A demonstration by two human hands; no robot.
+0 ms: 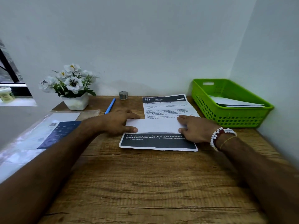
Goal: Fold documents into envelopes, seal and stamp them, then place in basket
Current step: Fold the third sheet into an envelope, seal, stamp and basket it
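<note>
On the grained wooden desk (145, 183), the left hand (118, 122) and right hand (194, 129) are pressing flat, fingers spread, on a white folded paper (155, 126), partly hiding the printed document (161, 141) beneath. Beyond, a perforated green plastic basket (234, 120) is holding envelopes (234, 102), half hidden.

matt paper document (163, 110) on grainy wood desk (145, 183); perforated glossy plastic basket (226, 120).
</note>
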